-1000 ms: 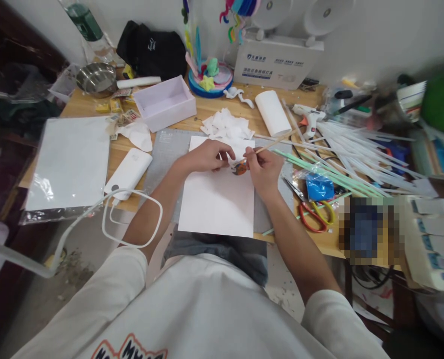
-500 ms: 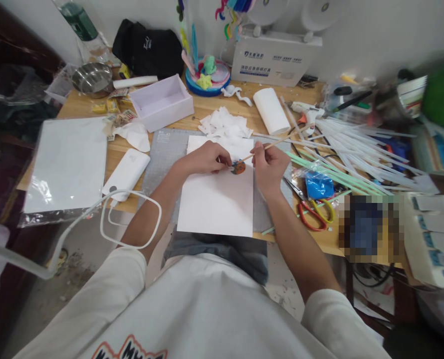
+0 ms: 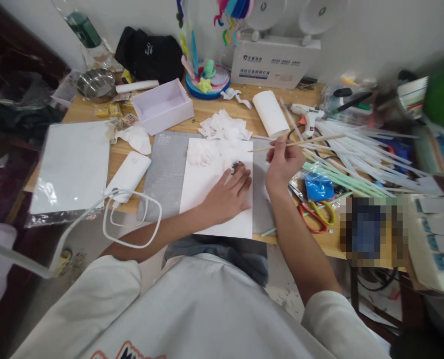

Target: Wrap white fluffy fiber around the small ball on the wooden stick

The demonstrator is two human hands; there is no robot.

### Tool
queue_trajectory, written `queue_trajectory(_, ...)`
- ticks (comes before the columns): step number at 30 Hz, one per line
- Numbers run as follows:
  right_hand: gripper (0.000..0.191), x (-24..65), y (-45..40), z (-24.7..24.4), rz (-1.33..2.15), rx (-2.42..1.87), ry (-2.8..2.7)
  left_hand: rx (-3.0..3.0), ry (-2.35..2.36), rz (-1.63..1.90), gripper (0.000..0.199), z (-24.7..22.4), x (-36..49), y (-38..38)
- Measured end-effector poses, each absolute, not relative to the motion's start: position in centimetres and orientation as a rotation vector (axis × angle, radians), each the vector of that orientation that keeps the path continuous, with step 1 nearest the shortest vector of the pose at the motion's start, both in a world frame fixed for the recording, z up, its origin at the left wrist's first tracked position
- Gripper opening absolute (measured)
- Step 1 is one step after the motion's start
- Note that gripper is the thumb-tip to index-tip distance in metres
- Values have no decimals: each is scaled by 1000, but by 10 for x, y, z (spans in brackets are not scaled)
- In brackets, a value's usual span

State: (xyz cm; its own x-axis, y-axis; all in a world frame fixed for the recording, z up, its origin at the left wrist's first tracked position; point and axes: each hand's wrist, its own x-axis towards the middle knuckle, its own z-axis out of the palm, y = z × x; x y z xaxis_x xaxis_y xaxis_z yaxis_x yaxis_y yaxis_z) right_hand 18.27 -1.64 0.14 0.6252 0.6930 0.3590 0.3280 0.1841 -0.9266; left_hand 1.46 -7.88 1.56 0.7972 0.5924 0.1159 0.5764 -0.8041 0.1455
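My left hand lies with its fingers stretched out over a sheet of white paper. Its fingertips touch or partly cover a small orange and dark patterned piece, whose lower part is hidden. My right hand is raised to the right of the paper, pinching a thin wooden stick that points left over the sheet. White fluff rests on the paper's upper left. Beneath the paper is a grey cutting mat.
Torn tissue is heaped behind the paper, near a white roll. A lilac box and a power bank stand left. On the right lie scissors, a glue gun and many white strips.
My left hand has moved down and flattened from a pinch beside the patterned piece. My right hand has drawn the stick away to the right, off the piece.
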Motion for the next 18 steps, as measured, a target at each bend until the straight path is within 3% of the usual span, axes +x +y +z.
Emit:
queue_trajectory(5, 35, 177, -38, 10, 443, -1376, -1104, 2776, 1131, 218, 76, -2, 13, -87)
queue_trajectory(8, 25, 179, -69, 15, 273, -1429, -1406, 2715, 1161, 256, 76, -1, 10, -79)
queue_trajectory(14, 42, 162, -125, -4, 14, -1468, -1889, 2602, 1255, 278, 66, 2, -6, -74)
queue_trajectory(18, 32, 144, -130, -11, -52, -1507, -1973, 2592, 1234, 333, 62, -3, -12, -71)
